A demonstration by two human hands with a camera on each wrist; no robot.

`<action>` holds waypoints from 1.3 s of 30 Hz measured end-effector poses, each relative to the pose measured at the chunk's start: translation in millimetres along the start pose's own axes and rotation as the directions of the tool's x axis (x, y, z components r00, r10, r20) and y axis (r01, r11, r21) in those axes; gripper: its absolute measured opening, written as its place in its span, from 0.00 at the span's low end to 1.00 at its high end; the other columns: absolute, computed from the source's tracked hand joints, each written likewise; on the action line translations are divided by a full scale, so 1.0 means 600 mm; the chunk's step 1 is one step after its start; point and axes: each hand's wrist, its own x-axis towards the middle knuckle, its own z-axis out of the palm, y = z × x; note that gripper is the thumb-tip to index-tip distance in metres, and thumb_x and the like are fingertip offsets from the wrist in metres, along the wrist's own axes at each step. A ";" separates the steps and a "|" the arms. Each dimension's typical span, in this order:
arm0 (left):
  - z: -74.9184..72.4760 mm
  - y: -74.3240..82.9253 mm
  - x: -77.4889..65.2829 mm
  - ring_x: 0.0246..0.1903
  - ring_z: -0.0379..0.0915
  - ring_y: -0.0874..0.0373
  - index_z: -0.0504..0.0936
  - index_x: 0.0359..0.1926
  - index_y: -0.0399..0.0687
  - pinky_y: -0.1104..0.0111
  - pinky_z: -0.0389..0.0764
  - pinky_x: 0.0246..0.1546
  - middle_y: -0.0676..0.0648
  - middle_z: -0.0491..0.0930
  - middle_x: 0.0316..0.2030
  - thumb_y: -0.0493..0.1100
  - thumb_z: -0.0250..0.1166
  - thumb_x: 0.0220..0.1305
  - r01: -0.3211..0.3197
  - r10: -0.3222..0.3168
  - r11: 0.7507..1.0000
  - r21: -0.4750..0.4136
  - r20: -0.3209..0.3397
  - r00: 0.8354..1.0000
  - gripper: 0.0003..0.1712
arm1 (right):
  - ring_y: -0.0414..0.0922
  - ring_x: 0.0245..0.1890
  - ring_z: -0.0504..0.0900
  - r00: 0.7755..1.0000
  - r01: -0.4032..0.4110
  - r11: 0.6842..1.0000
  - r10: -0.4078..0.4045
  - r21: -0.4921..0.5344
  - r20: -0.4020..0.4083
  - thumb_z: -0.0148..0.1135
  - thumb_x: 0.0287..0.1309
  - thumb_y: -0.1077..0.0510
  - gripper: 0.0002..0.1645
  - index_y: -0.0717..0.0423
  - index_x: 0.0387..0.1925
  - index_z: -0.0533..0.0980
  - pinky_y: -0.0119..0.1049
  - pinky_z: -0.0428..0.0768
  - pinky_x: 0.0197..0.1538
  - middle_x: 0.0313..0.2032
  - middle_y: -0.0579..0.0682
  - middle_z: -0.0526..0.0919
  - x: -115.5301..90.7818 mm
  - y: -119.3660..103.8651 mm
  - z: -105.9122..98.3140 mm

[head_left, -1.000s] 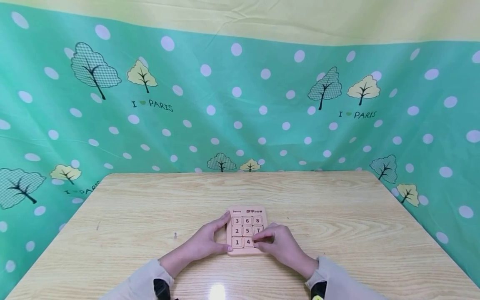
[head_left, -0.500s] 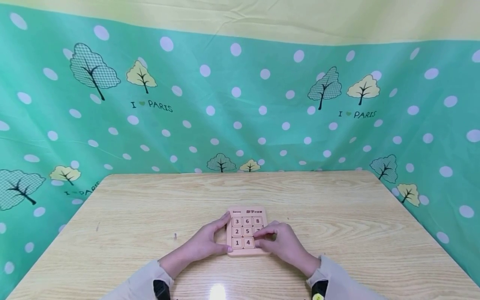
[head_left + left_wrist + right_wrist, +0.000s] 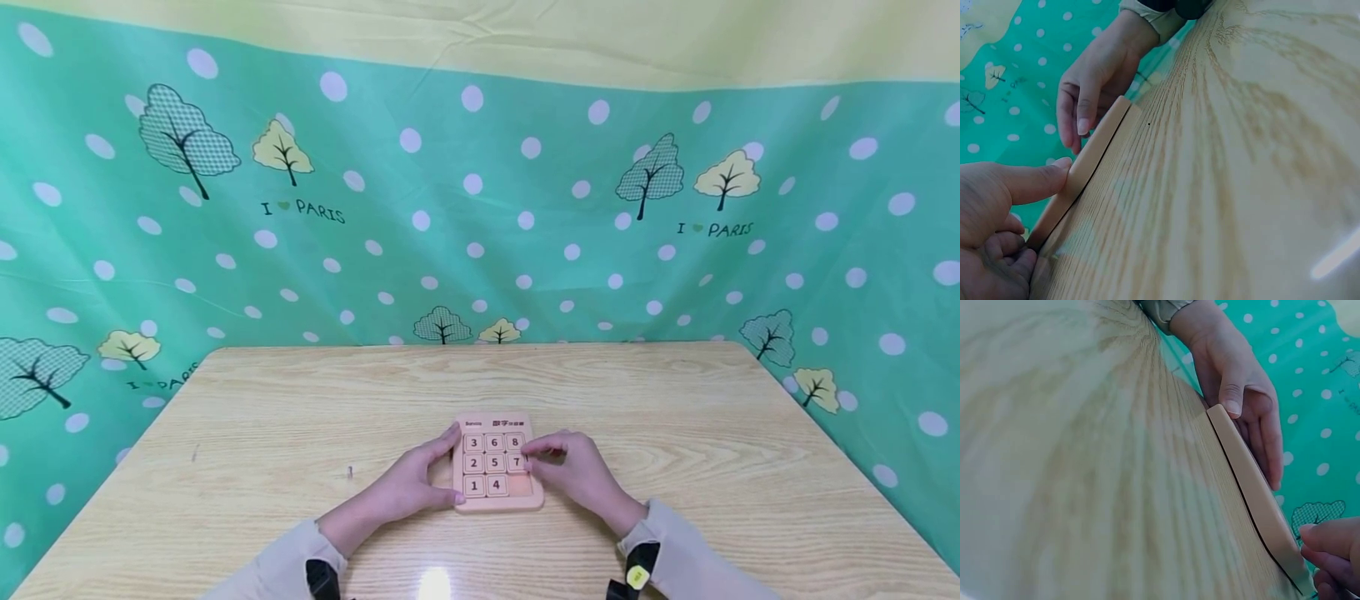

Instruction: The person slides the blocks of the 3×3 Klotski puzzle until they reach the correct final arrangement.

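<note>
A pink sliding number puzzle [image 3: 498,503] lies flat on the table. Its tiles read 3 6 8, 2 5 7 and 1 4 from top to bottom, with a bare slot [image 3: 519,485] at the lower right. My left hand [image 3: 405,483] holds the puzzle's left side, thumb at the near corner and forefinger by the far one. In the left wrist view that thumb presses on the puzzle's near side [image 3: 1088,159]. My right hand [image 3: 579,473] is at the puzzle's right edge, fingertips beside the 7 tile [image 3: 516,462]; whether they touch it is unclear.
The wood-grain table [image 3: 300,400] extends around the puzzle on all sides. A green dotted cloth [image 3: 480,225] with printed trees hangs behind it and along both sides. A bright light reflection [image 3: 435,583] shows near the front.
My right hand has moved from the puzzle's lower right corner up and right to its edge, uncovering the 7 tile and the bare slot. The left hand has stayed in place.
</note>
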 end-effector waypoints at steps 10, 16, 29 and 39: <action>0.000 -0.001 -0.001 0.71 0.39 0.46 0.53 0.71 0.38 0.53 0.41 0.70 0.44 0.46 0.72 0.43 0.74 0.47 -0.007 0.007 1.000 -0.004 -0.001 1.000 0.54 | 0.41 0.35 0.76 1.000 0.006 1.000 -0.006 -0.007 -0.017 0.71 0.45 0.62 0.11 0.48 0.34 0.85 0.30 0.75 0.39 0.32 0.41 0.83 -0.001 0.001 0.001; 0.000 0.000 -0.002 0.71 0.39 0.45 0.53 0.71 0.38 0.53 0.42 0.70 0.43 0.47 0.72 0.44 0.74 0.46 0.000 0.000 1.000 0.008 -0.003 1.000 0.55 | 0.40 0.35 0.76 1.000 -0.005 1.000 0.005 -0.009 -0.012 0.72 0.44 0.62 0.11 0.48 0.34 0.85 0.29 0.75 0.39 0.32 0.41 0.83 -0.001 0.005 0.003; 0.000 0.003 -0.001 0.71 0.40 0.45 0.53 0.71 0.38 0.53 0.42 0.70 0.43 0.47 0.72 0.44 0.74 0.47 0.001 -0.001 1.000 0.020 -0.006 1.000 0.54 | 0.41 0.37 0.78 0.999 0.031 1.000 -0.031 -0.005 0.014 0.71 0.45 0.62 0.11 0.48 0.33 0.85 0.31 0.76 0.42 0.33 0.41 0.84 -0.004 0.003 -0.001; 0.001 0.001 0.001 0.71 0.41 0.46 0.53 0.71 0.38 0.54 0.43 0.70 0.44 0.47 0.72 0.44 0.74 0.46 -0.001 0.001 0.999 0.043 -0.010 1.000 0.55 | 0.42 0.40 0.79 0.998 0.023 1.000 -0.023 0.012 0.052 0.71 0.46 0.61 0.10 0.46 0.34 0.84 0.34 0.76 0.47 0.34 0.40 0.84 -0.016 0.003 -0.005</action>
